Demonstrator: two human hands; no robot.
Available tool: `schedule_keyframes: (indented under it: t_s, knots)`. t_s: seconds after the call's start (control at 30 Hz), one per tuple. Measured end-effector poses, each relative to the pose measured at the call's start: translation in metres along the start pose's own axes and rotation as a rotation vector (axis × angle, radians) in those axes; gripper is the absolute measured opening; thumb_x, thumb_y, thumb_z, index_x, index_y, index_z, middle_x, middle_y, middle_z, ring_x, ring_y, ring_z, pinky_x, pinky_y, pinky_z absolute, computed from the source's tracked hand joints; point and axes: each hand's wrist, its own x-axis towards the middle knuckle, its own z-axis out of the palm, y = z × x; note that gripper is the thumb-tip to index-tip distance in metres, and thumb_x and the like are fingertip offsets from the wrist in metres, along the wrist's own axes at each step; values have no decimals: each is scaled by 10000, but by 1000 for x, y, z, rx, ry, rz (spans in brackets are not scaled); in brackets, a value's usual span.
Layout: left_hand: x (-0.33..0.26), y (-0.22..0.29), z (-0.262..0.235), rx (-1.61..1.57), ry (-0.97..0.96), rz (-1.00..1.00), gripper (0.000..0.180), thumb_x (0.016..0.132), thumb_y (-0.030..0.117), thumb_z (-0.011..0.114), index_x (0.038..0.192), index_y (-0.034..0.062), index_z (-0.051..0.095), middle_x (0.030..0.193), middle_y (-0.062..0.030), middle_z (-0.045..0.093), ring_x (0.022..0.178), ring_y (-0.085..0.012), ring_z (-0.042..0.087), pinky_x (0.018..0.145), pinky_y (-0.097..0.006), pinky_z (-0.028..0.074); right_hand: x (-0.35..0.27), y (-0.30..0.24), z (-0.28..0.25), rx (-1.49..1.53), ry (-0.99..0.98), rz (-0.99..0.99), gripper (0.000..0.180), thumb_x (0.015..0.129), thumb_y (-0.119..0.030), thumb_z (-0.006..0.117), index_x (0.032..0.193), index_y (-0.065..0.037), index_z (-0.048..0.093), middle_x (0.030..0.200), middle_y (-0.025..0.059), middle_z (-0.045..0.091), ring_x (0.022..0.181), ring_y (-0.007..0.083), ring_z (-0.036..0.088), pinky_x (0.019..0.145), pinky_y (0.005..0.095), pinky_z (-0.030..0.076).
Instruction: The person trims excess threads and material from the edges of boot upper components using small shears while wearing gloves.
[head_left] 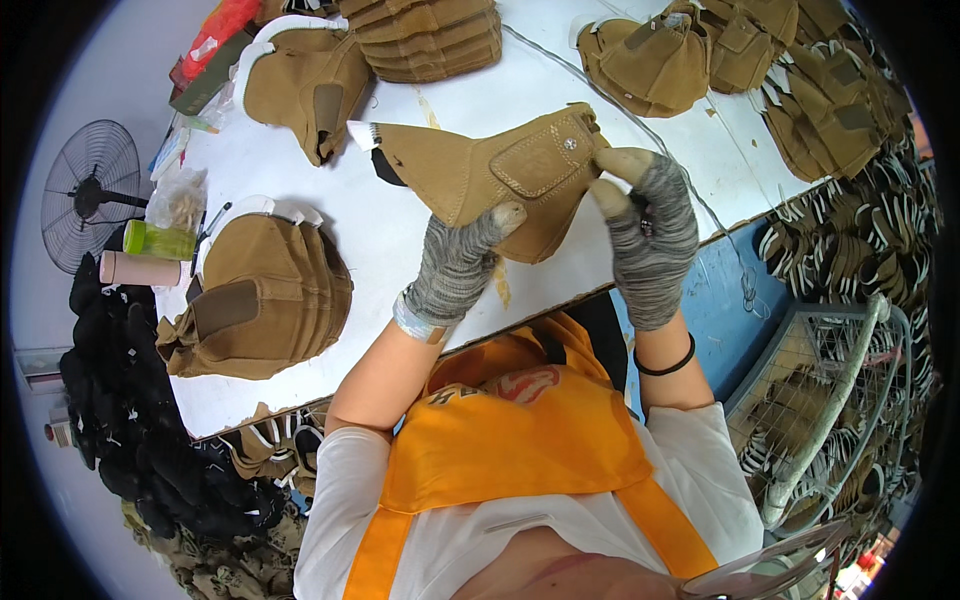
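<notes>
Head view. A wire cart (836, 400) with a pale tubular rail stands at the right and contains brown pieces (798, 405), some pale-edged. At the upper left, a red plastic bag (222, 32) lies at a dark green box (208, 88); the contents of both are hidden. Along the table's left side are a clear plastic bag (178, 200) with indistinct contents, a yellow-green container (160, 240) lying on its side, and, just beside it, a pinkish cylinder (140, 269).

The brown stitched piece (450, 175) is held over the white table (385, 235), between a stack of brown pieces (265, 285) at the left and further brown stacks (650, 65) at the upper right. Its long axis runs roughly left to right: the white and black end points left, the end with the stitched patch (540, 155) points right, and a rounded lobe extends down toward the wearer.

The left hand (455, 265), in a grey fingerless glove, is closed on the lower edge, thumb on top. The right hand (650, 235), similarly gloved, is half curled, fingertips at the right edge; whether they grip it cannot be told.
</notes>
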Motion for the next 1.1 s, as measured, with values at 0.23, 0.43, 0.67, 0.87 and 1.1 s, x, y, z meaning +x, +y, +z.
schedule_keyframes:
  t_s: [0.23, 0.43, 0.67, 0.87, 1.1]
  knots:
    - [-4, -1, -10, 107, 17, 13, 582, 790, 288, 732, 1233, 6, 483, 1135, -88, 568, 1024, -167, 535, 886, -304, 444, 4, 12, 23, -11, -2, -120, 249, 747, -33, 723, 985, -69, 657, 971, 83, 631, 896, 199, 602, 789, 293, 488]
    - [-4, -2, -18, 140, 42, -24, 558, 793, 255, 733, 1231, 12, 486, 1111, -80, 576, 1011, -155, 533, 876, -293, 445, 3, 15, 24, -23, -40, -98, 268, 757, -56, 729, 1012, -53, 647, 986, 61, 623, 764, 107, 562, 630, 212, 459]
    - [-5, -2, -17, 81, 48, 18, 589, 802, 316, 717, 1240, 7, 471, 1138, -96, 564, 1024, -165, 533, 892, -296, 443, 11, 11, 13, -70, -138, 32, 329, 727, -110, 761, 1026, -57, 635, 997, 62, 604, 836, 152, 571, 706, 255, 476]
    - [2, -12, -21, -267, -47, 16, 657, 848, 415, 632, 1296, -8, 402, 1227, -148, 518, 1142, -247, 511, 971, -363, 435, 1, 10, 11, 54, -102, -3, 226, 721, -27, 730, 927, -55, 641, 953, 68, 612, 874, 207, 578, 761, 293, 481]
    - [9, -11, -15, -529, -10, -179, 683, 890, 414, 569, 1353, -16, 311, 1319, -196, 442, 1199, -304, 473, 1035, -429, 392, 7, -2, 4, -18, -136, -186, 169, 750, -50, 706, 911, -52, 655, 889, 34, 628, 775, 144, 563, 677, 247, 472]
